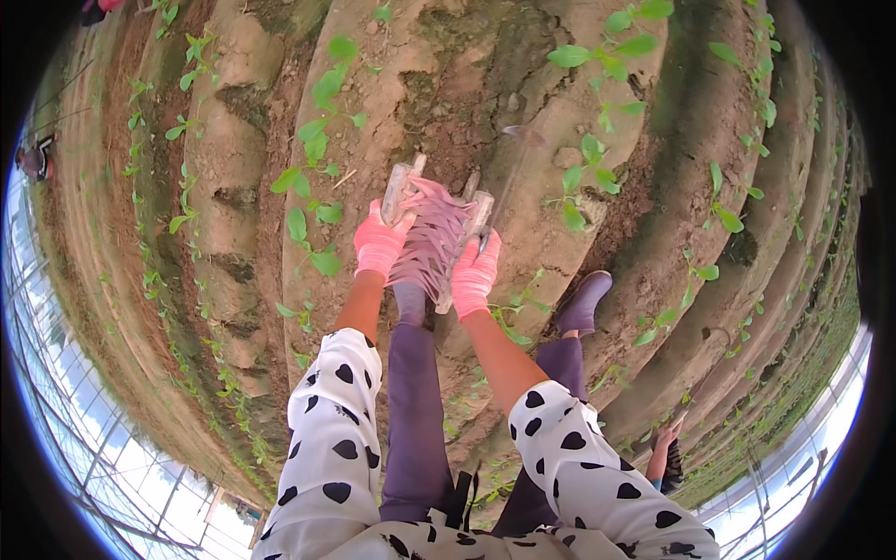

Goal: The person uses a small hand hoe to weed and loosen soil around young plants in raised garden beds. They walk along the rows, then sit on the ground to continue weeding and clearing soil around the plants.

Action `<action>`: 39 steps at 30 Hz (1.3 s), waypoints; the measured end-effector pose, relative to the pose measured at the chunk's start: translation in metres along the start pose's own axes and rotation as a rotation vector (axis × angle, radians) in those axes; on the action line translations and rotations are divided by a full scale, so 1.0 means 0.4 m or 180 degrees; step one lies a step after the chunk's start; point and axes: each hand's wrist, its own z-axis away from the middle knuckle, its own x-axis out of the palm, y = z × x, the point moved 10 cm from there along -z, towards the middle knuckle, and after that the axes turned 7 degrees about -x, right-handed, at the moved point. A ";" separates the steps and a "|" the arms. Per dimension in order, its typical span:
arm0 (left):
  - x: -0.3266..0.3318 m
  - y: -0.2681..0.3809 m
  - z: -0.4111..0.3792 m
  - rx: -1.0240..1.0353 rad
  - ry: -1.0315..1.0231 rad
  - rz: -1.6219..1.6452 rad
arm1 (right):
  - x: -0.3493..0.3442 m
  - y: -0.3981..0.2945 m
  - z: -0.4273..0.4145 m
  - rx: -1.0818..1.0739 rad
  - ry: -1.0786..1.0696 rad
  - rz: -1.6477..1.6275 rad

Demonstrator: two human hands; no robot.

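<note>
Between my hands is a wooden frame (478, 213), its two side bars joined by crisscrossed pinkish-purple strips (432, 234). My left hand (381, 239), in a pink knitted glove, grips the left bar near its upper end. The right bar is held by my right hand (476, 269), gloved the same way. A thin, blurred metal rod (505, 192) runs up from beside the right fingers to a small blade-like head (525, 135); whether that hand holds it too is unclear. Below the frame, one purple shoe (409, 302) is partly hidden.
Leafy green seedlings (329, 87) grow in rows along the soil ridges on both sides, with more seedlings (591, 171) close at right. My other purple shoe (586, 302) stands beside a furrow (623, 210). Other people (665, 458) are at the lower right and far left (35, 161).
</note>
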 end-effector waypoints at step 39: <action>-0.071 1.051 1.415 0.2372 -0.3000 0.1622 | -1.280 0.156 -0.213 0.0951 -0.0179 -0.1346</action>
